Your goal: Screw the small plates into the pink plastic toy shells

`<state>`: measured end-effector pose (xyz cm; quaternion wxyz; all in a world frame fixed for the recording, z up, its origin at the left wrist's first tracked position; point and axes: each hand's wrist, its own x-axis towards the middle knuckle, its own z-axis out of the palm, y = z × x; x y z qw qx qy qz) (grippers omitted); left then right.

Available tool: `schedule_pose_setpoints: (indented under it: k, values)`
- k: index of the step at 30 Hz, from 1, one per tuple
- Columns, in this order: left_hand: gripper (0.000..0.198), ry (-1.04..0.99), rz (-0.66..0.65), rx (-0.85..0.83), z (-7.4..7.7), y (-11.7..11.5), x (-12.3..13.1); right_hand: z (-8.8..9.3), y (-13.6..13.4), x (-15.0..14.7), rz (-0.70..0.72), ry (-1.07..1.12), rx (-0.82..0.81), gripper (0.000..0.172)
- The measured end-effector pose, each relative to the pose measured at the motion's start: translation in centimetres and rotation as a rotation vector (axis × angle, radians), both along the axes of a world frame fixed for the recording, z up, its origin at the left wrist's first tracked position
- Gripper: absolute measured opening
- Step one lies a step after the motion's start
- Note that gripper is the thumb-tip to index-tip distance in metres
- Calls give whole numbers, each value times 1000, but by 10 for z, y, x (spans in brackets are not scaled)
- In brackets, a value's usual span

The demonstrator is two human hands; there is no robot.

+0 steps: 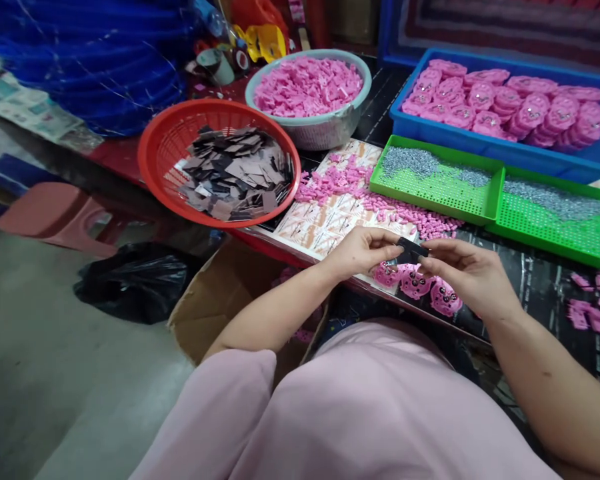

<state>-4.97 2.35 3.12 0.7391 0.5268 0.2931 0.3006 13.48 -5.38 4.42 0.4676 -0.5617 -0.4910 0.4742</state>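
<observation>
My left hand (363,250) and my right hand (463,270) meet above the table's near edge, both pinched on one small dark flat piece (411,251) held between them. Just below the hands lie a few round pink parts (420,285). A heap of small pink pieces (380,200) is spread on printed sheets (313,227) beyond my hands. A red basket (163,143) to the left holds many dark flat pieces like the one I hold.
A grey bowl (325,133) of pink pieces stands at the back. Two green trays (480,207) carry small metal bits. A blue crate (460,140) holds stacked pink round parts. An open cardboard box (215,300), a black bag (130,280) and a pink stool (55,217) are on the floor, left.
</observation>
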Motion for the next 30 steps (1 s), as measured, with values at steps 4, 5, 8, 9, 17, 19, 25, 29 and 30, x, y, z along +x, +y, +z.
schedule_pose_setpoints:
  k: [4,5,8,9,17,19,25,29,30]
  values:
    - [41,11,25,-1,0,0,5,-3,-8,14,-134,107,-42,29]
    - [42,29,31,-4,0,0,6,-5,-10,18,-174,136,-39,28]
    - [40,100,-18,2,2,1,9,-11,-17,31,-250,197,-41,29]
    - [38,122,-55,16,2,1,10,-12,-20,35,-258,193,-38,29]
    - [31,293,-283,249,3,-11,38,-7,-53,48,-369,-723,493,21]
    - [29,339,-327,337,7,-16,47,-3,-58,51,-251,-989,651,25]
    - [27,342,-565,598,20,-25,64,6,-72,64,2,-1144,816,34]
    - [28,290,-734,625,20,-27,68,8,-85,78,143,-1059,784,42]
    - [29,303,-723,626,20,-27,67,7,-89,82,115,-1053,757,45]
